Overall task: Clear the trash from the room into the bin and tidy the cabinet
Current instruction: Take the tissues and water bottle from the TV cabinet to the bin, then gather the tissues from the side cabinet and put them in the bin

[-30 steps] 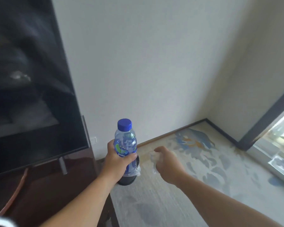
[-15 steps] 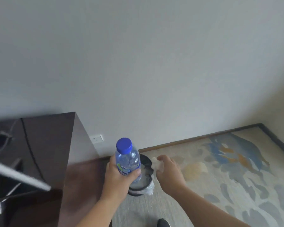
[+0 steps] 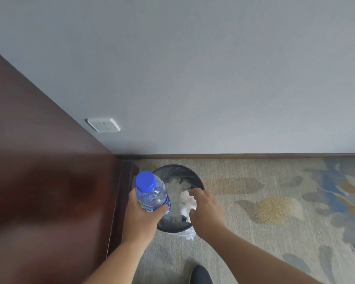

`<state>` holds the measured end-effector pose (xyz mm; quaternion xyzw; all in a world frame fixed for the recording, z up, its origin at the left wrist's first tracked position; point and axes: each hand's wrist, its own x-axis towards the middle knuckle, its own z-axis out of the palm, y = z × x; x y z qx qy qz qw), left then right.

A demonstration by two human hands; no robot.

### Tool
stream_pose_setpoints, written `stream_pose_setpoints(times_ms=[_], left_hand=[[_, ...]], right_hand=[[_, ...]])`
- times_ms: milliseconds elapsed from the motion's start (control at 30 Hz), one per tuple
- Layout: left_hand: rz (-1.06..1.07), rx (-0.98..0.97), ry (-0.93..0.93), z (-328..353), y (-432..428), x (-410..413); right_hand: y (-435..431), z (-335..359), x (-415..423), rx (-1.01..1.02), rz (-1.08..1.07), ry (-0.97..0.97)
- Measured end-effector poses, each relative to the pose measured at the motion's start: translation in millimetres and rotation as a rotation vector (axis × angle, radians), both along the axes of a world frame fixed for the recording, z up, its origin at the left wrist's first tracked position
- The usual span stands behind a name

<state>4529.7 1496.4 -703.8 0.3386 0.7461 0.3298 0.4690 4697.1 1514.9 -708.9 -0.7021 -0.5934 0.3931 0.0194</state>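
I recorded the left hand (image 3: pixel 140 217) clasping 1 capped bottle (image 3: pixel 152 194) over the bin (image 3: pixel 173 169) rim at 9 o'clock. At 3 o'clock the right hand (image 3: pixel 208 212) hovered over a white tissue (image 3: pixel 187 201); I could not tell whether it was held.

Soft, even daylight fills the scene, and the grey wall (image 3: pixel 193 68) looks flat, without glare. The dark cabinet (image 3: pixel 39 181) on the left is smeared by blur and carries a dull sheen. The bin (image 3: pixel 178 171) is shaded inside. The carpet (image 3: pixel 254 232) softens toward the right edge.
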Motion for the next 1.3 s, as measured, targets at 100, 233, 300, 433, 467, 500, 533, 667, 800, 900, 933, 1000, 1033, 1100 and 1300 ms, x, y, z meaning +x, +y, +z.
stream_pose_setpoints(times_ms=[100,233,300,433,467,500,533,667,800,900,933,1000,1033,1100,1300], left_hand=[[-0.078,-0.07,-0.042,-18,3,1],[-0.105,-0.216,0.001,-18,2,-1],[-0.09,-0.233,0.061,-2,4,-1],[-0.15,-0.218,0.114,39,8,4],[-0.227,-0.221,0.157,51,8,6],[-0.338,-0.231,0.221,64,6,8],[-0.47,-0.239,0.306,79,4,10],[-0.733,-0.13,0.587,140,-9,24],[-0.708,-0.052,0.714,204,-17,30],[-0.658,0.028,0.767,265,-24,30],[-0.649,0.044,0.793,287,-28,28],[-0.636,0.088,0.851,330,-39,25],[-0.635,0.115,0.885,350,-47,23],[-0.627,0.161,0.958,389,-65,17],[-0.476,0.283,1.093,488,-158,-8]], right_hand=[[2,-16,0,-0.043,0.043,-0.023],[4,-5,6,-0.049,0.061,-0.028],[8,12,12,-0.035,0.052,-0.014],[18,57,22,0.016,0.035,0.013],[19,69,24,0.032,0.036,0.015],[19,81,26,0.045,0.041,0.019],[18,93,27,0.056,0.048,0.024],[7,145,33,0.086,0.138,0.021],[1,213,36,0.143,0.305,-0.033],[-4,275,36,0.229,0.366,-0.056],[-7,297,35,0.262,0.373,-0.05],[-17,340,31,0.328,0.392,-0.04],[-24,359,27,0.356,0.402,-0.04],[-39,394,20,0.411,0.416,-0.043],[-121,488,-11,0.611,0.486,-0.044]])
